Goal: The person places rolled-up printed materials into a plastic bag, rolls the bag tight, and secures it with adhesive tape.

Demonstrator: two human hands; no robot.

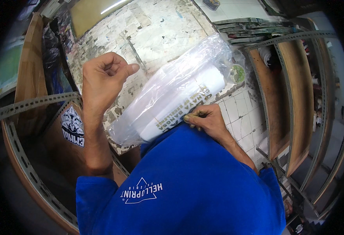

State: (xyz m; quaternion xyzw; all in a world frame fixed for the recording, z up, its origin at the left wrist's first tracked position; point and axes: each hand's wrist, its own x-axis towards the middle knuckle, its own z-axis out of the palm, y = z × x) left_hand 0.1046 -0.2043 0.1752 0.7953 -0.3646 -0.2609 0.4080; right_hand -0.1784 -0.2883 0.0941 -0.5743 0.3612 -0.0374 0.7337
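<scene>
A clear plastic bag (168, 72) lies slantwise across the worktable. Inside it is a white folded or rolled bundle (172, 103) with gold lettering on its near side. My left hand (105, 78) is raised over the table, left of the bag. Its fingers are curled, with the thumb pressed toward the index finger; whatever they may pinch is too small to tell. At the bundle's near edge, against my blue shirt, my right hand (206, 119) is closed in a pinch. What lies between its fingertips is hidden.
Beneath the bag is a worn, paint-flecked white worktable (148, 27). A round clear thing with a green middle (237, 73) sits by its right edge. Slotted metal racks with wooden shelves (297, 102) stand at right. A cardboard panel (33, 58) and another metal-edged shelf (13, 152) flank the left.
</scene>
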